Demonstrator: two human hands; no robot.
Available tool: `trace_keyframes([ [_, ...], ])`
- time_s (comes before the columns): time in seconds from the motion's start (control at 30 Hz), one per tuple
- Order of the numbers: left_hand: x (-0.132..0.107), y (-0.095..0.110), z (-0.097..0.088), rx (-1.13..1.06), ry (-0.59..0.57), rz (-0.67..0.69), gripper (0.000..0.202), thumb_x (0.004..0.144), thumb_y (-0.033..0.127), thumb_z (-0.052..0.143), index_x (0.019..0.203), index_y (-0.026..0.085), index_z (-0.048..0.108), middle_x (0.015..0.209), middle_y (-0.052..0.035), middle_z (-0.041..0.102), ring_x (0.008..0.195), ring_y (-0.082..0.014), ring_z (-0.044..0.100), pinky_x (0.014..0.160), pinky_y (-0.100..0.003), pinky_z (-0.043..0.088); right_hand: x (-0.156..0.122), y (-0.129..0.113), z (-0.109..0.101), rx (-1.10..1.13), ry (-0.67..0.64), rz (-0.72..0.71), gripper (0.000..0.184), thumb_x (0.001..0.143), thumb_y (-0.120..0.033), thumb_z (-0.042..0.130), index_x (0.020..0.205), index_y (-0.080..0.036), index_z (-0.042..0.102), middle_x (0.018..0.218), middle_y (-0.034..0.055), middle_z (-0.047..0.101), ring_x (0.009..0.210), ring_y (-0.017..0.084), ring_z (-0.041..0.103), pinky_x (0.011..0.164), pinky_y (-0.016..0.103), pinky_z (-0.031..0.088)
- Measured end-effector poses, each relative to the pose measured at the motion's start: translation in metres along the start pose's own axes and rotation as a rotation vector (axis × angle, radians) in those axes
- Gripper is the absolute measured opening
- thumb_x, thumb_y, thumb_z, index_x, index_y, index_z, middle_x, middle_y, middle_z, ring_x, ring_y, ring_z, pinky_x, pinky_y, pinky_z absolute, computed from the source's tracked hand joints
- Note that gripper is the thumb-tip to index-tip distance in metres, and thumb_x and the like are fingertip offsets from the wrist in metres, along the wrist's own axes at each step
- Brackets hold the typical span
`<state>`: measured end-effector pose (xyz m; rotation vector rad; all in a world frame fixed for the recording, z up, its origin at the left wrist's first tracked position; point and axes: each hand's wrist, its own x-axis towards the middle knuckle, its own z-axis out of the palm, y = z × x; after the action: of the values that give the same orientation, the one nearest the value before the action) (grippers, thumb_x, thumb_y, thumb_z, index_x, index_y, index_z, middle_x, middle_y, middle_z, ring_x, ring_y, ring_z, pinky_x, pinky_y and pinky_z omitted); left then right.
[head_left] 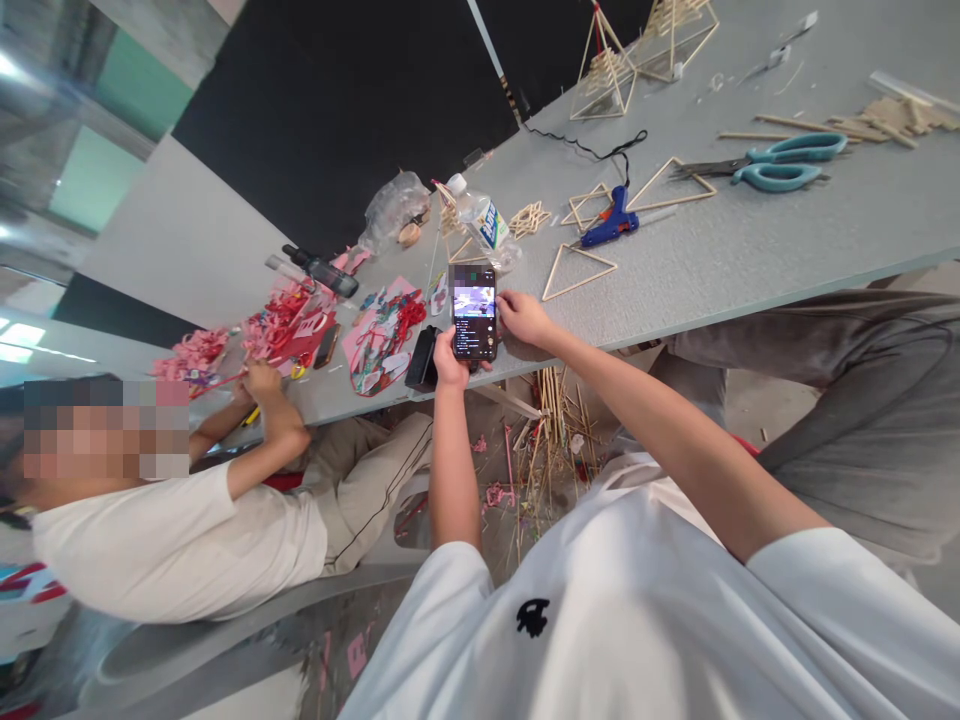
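A lit smartphone [474, 318] stands upright over the table's near edge, its screen facing me with a picture above lines of text. My left hand [451, 366] is closed around its lower left side, the thumb along the edge. At the phone's right edge, my right hand [526, 318] has its fingers curled against the side; the fingertips are partly hidden. A black case-like object [422, 360] lies just left of the phone. Behind the phone, a clear plastic bottle [484, 220] leans at a tilt. A blue glue gun [611, 222] rests among triangular stick frames [577, 272] to the right.
Teal-handled scissors [787, 163] and loose wooden sticks [877, 122] lie on the grey table [780, 240]. Stick pyramids [604, 75] stand at the back. Pink ribbon pieces [289, 315] cover the left part, where a co-worker [180, 540] sits. Sticks and scraps [555, 420] lie below the table.
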<state>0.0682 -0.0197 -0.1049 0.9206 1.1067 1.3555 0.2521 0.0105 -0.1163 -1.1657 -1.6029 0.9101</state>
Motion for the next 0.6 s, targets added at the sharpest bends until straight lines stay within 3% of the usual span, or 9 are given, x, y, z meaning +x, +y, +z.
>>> trace_keyframes([
  [0.3, -0.0013, 0.0013, 0.0011, 0.011, 0.003, -0.028, 0.046, 0.098, 0.047, 0.053, 0.109, 0.009, 0.077, 0.083, -0.0139, 0.081, 0.080, -0.0310, 0.084, 0.060, -0.035, 0.068, 0.0006, 0.0018, 0.0004, -0.013, 0.005, -0.006, 0.032, 0.111, -0.028, 0.042, 0.097, -0.019, 0.069, 0.090, 0.0091, 0.079, 0.087, 0.023, 0.071, 0.087, 0.032, 0.050],
  [0.6, -0.0011, 0.0013, 0.0024, 0.005, 0.040, -0.023, 0.041, 0.099, 0.044, 0.052, 0.102, 0.011, 0.077, 0.078, -0.0111, 0.080, 0.077, -0.0295, 0.083, 0.062, -0.035, 0.068, 0.0016, 0.0032, 0.0014, -0.009, 0.007, -0.022, 0.032, 0.111, -0.027, 0.042, 0.098, -0.019, 0.070, 0.091, 0.0095, 0.078, 0.089, 0.024, 0.071, 0.088, 0.033, 0.050],
])
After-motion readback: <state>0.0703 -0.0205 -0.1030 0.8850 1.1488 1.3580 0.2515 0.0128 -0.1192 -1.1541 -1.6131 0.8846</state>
